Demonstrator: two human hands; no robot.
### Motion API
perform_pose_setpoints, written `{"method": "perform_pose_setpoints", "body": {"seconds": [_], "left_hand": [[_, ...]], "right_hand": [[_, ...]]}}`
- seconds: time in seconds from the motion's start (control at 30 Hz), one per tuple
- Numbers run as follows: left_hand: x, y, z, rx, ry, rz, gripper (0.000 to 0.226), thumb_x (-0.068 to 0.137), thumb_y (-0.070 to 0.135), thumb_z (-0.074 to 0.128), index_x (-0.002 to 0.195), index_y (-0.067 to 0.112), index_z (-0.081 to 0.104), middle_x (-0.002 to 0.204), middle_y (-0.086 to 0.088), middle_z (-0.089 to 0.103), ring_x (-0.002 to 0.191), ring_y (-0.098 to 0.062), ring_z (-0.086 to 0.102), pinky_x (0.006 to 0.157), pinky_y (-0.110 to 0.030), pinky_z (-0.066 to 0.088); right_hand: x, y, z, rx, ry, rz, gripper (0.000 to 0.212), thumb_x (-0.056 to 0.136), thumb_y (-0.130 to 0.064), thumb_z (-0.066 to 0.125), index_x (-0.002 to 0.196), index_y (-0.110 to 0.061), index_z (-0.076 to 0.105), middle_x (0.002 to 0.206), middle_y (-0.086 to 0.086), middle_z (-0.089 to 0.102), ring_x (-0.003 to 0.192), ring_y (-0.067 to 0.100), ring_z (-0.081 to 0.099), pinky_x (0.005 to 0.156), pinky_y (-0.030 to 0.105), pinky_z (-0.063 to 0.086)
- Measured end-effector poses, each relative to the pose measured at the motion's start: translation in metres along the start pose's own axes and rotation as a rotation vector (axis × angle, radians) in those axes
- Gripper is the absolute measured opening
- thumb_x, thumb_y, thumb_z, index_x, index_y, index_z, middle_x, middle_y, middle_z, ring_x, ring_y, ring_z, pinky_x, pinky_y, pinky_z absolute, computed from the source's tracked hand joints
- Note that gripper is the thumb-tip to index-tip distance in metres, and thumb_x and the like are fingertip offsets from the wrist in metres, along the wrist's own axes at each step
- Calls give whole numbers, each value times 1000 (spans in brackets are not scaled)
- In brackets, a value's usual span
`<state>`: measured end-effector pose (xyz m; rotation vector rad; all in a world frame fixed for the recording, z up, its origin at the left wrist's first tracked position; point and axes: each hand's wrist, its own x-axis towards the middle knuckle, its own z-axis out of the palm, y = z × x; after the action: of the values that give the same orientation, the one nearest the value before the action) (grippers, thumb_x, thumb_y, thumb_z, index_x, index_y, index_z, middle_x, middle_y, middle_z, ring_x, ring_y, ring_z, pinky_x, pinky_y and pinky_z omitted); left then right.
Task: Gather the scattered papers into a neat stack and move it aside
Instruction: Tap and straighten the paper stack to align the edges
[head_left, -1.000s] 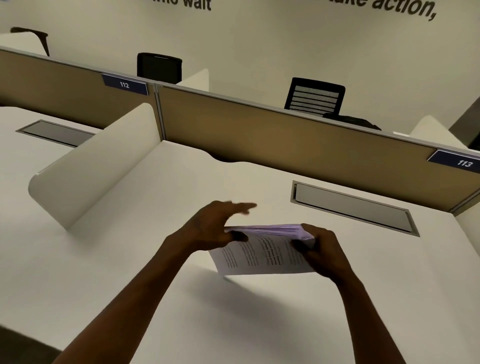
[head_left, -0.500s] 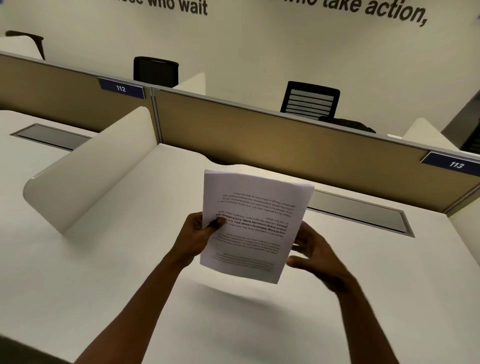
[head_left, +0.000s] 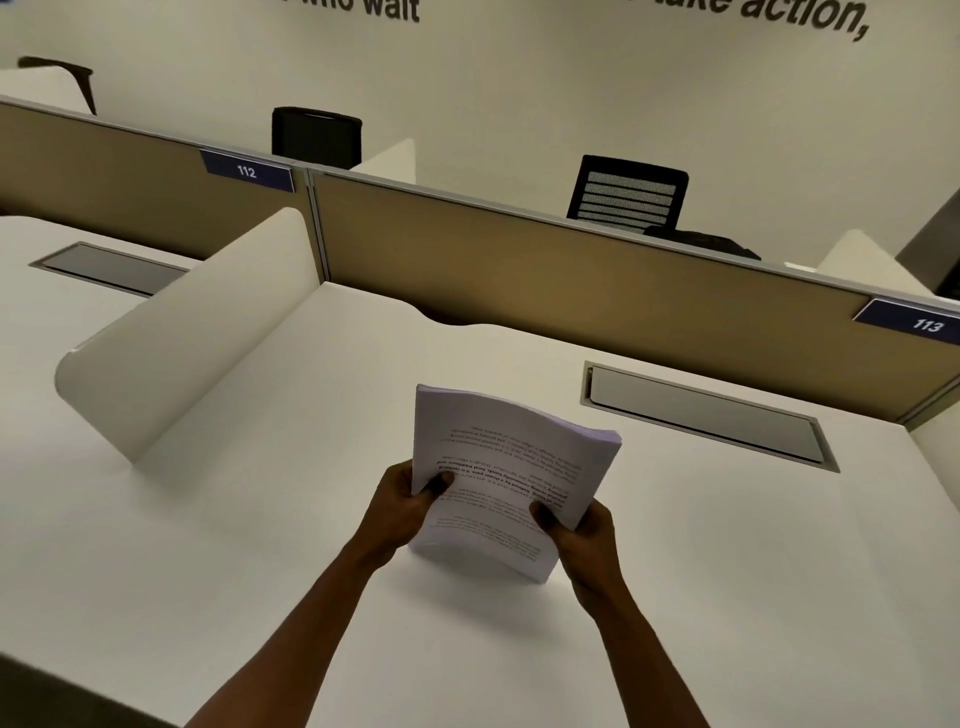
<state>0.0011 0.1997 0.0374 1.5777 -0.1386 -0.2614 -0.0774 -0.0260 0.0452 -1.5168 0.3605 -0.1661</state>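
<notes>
thumbs are pressing on the printed face of the stack of papers (head_left: 506, 480), one at each side edge, and the remaining fingers are curling out of sight behind the sheets — so both hands are clamping the stack rather than lying flat on it. the left hand (head_left: 402, 506) is gripping the left edge a little higher; the right hand (head_left: 579, 532) is gripping the right edge lower down. the stack is standing nearly upright on its short bottom edge, which is touching or just grazing the white desk (head_left: 208, 545) in front of the person — i cannot tell which. its top is bowing slightly away, and the sheets at the upper right corner are looking fairly flush, with text running upside down to the camera.

no loose papers are lying anywhere on the visible desk, so the gathering seems to be finished and the squaring-up is likely under way. what is remaining, as i am judging it, is laying the stack flat and moving it aside. the cable tray lid (head_left: 706, 418) to the right and the curved side divider (head_left: 192, 332) to the left are bounding the free surface.
</notes>
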Motion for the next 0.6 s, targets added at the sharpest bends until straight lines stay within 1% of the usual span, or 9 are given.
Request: {"method": "perform_pose_setpoints", "body": {"seconds": [0.07, 0.13, 0.23, 0.3, 0.33, 0.4, 0.43, 0.53, 0.6], "left_hand": [[0, 3, 0, 10, 9, 16, 21, 90, 36, 65, 107, 27, 73, 100, 2, 77, 89, -23, 73, 77, -37, 62], [-1, 1, 0, 19, 10, 14, 23, 87, 39, 64, 107, 30, 72, 100, 4, 77, 90, -23, 73, 76, -36, 63], [-1, -6, 1, 35, 2, -4, 27, 86, 38, 64, 110, 26, 71, 103, 2, 76, 96, -25, 71, 82, -40, 62], [-1, -7, 2, 37, 3, -1, 29, 84, 40, 64, 110, 28, 70, 103, 3, 76, 94, -24, 72, 81, -40, 62], [0, -6, 1, 41, 4, 6, 27, 84, 41, 64, 109, 31, 70, 102, 5, 76, 92, -23, 72, 78, -37, 63], [-1, -6, 2, 37, 7, 7, 24, 84, 43, 64, 107, 36, 70, 101, 8, 76, 89, -21, 73, 75, -34, 63], [-3, -8, 3, 34, 11, -3, 25, 84, 43, 64, 108, 35, 70, 101, 7, 76, 90, -22, 73, 77, -35, 63], [-7, -15, 4, 37, 1, -28, 29, 87, 39, 64, 113, 27, 69, 104, 5, 75, 99, -28, 70, 82, -41, 62], [-5, -14, 3, 58, -4, -21, 26, 89, 37, 64, 113, 29, 67, 104, 10, 75, 102, -29, 70, 82, -38, 62]], "right_hand": [[2, 0, -2, -5, 1, -13, 32, 77, -19, 80, 108, -20, 71, 103, 2, 75, 96, 30, 71, 83, 54, 60], [2, 0, -2, -17, -9, -23, 35, 75, -23, 79, 109, -20, 71, 103, 2, 75, 96, 29, 71, 83, 53, 60], [0, 9, 0, -55, -11, 3, 32, 80, -16, 79, 111, -16, 70, 106, 4, 74, 101, 30, 68, 88, 56, 57], [-1, 13, -2, -69, 4, 9, 31, 82, -15, 79, 112, -16, 70, 107, 5, 73, 101, 32, 68, 89, 58, 56], [-1, 14, -3, -70, 11, 3, 33, 80, -18, 79, 111, -18, 70, 106, 4, 74, 100, 32, 69, 88, 58, 57], [-1, 15, -5, -78, 11, -9, 36, 75, -27, 79, 110, -21, 70, 104, 2, 74, 98, 31, 70, 86, 56, 58], [-1, 16, -5, -91, 6, -8, 37, 74, -28, 79, 110, -22, 70, 104, 2, 74, 98, 30, 70, 86, 55, 59], [-4, 22, -3, -133, -2, -4, 31, 81, -19, 79, 109, -23, 70, 108, 1, 73, 101, 27, 68, 88, 50, 59], [-4, 21, -4, -178, 13, -33, 29, 81, -23, 78, 108, -24, 70, 106, -2, 74, 99, 23, 69, 86, 46, 60]]}}
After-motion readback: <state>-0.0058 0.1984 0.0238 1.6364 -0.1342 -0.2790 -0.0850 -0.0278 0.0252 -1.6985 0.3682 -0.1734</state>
